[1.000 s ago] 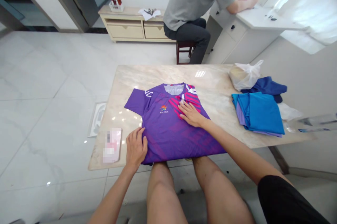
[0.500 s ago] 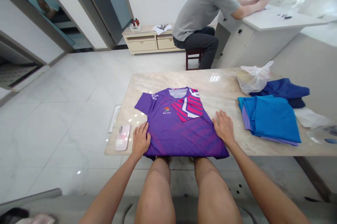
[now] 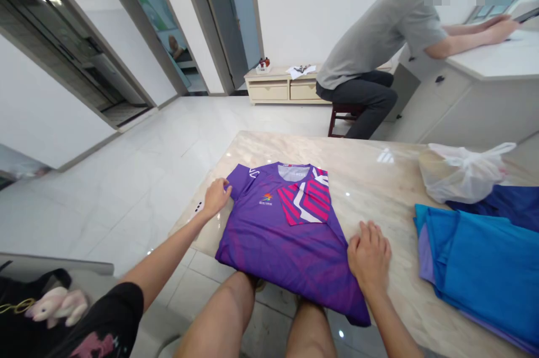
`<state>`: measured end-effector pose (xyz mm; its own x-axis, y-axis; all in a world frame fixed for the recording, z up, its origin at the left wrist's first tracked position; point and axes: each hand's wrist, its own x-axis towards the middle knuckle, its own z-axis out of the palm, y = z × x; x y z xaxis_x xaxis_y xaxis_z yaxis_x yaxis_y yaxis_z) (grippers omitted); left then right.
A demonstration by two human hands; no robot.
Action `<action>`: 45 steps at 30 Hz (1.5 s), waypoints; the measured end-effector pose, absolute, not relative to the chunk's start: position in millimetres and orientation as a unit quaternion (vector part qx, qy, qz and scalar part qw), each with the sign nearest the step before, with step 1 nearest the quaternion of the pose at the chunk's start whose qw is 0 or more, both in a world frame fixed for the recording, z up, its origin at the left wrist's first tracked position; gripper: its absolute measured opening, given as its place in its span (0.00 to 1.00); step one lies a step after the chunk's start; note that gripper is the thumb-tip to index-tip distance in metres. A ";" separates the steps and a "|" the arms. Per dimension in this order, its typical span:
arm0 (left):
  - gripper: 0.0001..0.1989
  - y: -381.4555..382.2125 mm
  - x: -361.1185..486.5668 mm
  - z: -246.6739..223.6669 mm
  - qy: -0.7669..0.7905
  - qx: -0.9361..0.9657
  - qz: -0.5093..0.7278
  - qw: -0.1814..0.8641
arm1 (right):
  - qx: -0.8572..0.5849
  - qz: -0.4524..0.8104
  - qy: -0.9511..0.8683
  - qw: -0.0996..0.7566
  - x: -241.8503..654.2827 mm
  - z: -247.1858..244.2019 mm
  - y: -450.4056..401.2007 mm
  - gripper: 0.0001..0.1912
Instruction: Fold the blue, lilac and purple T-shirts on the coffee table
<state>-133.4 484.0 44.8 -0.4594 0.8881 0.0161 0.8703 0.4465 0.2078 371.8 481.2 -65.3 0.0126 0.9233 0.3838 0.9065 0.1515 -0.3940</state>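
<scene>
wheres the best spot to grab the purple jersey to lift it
Probably the folded near edge of the purple jersey. Come from your side, sliding your fingers under it where it meets the edge of the marble-look table. That edge seems to overhang slightly, giving the easiest way under, while the rest lies flat.

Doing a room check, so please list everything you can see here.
jersey: 1, purple and pink, at the table's near edge
marble table: 1, cream, in front
folded shirt: 1, blue, table right
garment: 1, dark blue, behind the folded shirt
plastic bag: 1, white, table right
seated person: 1, grey shirt, at the desk
desk: 1, white, far right
stool: 1, dark red, under the seated person
drawer cabinet: 1, cream, by the far wall
plush toy: 1, pale pink, lower left
left hand: 1, on the jersey's sleeve
right hand: 1, on the table beside the jersey
bare legs: 2, below the jersey
</scene>
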 end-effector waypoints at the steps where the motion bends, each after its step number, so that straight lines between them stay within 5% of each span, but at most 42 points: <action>1: 0.21 506.6 -139.3 48.7 0.868 0.487 0.086 0.049 | -0.653 0.018 -0.700 0.288 370.5 -63.2 480.7 0.33; 5: 0.35 571.7 -147.5 50.1 0.915 0.397 0.038 0.058 | -0.661 0.024 -0.693 0.288 365.6 -54.9 480.5 0.33; 11: 0.13 580.8 -138.9 66.5 0.902 0.423 -0.008 0.088 | -0.687 -0.003 -0.678 0.263 363.0 -51.5 481.8 0.29; 22: 0.10 571.5 -57.6 148.9 0.792 0.607 0.073 0.012 | -0.685 0.006 -0.677 0.269 364.7 -49.8 481.8 0.29; 28: 0.22 538.5 -4.3 94.2 0.625 0.742 0.177 0.167 | -0.687 0.017 -0.679 0.259 366.7 -49.0 481.2 0.29; 35: 0.30 468.4 -51.5 -7.9 0.619 0.779 0.055 0.082 | -0.684 0.009 -0.688 0.240 372.3 -55.2 481.6 0.30; 45: 0.31 450.1 -50.7 -5.3 0.644 0.763 0.046 0.037 | -0.492 0.040 -0.864 0.103 356.3 -19.5 449.2 0.33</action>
<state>-50.7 450.1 -5.3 0.1660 0.9859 0.0227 0.9789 -0.1675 0.1170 356.3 449.2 -19.5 -0.4957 0.8574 0.1384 0.8410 0.5137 -0.1700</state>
